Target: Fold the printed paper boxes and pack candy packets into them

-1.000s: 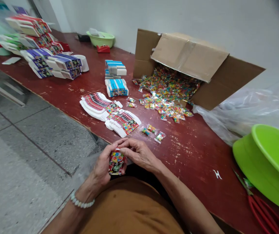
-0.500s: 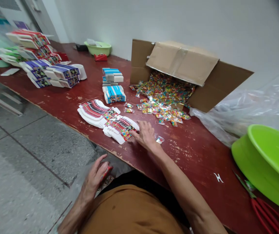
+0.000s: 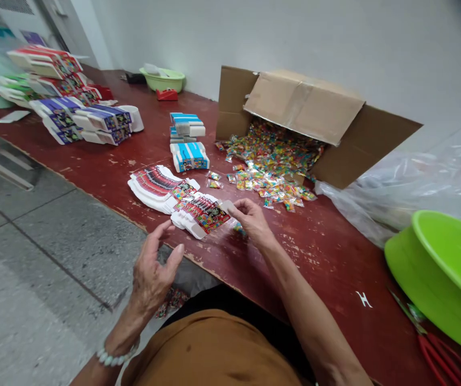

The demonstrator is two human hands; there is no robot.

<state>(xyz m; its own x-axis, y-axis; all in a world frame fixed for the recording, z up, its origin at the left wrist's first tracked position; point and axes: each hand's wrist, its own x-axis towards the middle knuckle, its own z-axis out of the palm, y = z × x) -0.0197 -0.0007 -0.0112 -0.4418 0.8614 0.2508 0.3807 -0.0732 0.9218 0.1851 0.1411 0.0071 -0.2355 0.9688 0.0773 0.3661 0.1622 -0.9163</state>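
My right hand (image 3: 250,219) pinches the white tab of the top flat carton in a fanned stack of flat red cartons (image 3: 203,213) at the table's front edge. My left hand (image 3: 153,271) hovers just off the table edge, fingers spread, holding nothing. Below it, near my lap, lies a filled red carton (image 3: 173,300) in a clear bag. A second fanned stack of flat cartons (image 3: 155,183) lies to the left. Small candy packets (image 3: 270,185) spill from a tipped cardboard box (image 3: 314,115) beyond my right hand.
Blue cartons (image 3: 189,155) sit behind the stacks. Piles of purple and red cartons (image 3: 77,115) fill the far left. Green basins (image 3: 443,279) and red-handled scissors (image 3: 435,348) sit at right, beside clear plastic sheeting (image 3: 415,177). A green bowl (image 3: 162,79) stands at the back.
Both hands held a filled red carton at my lap. My left hand set it down and rose open. My right hand reached to the stack and pinched the top flat carton.
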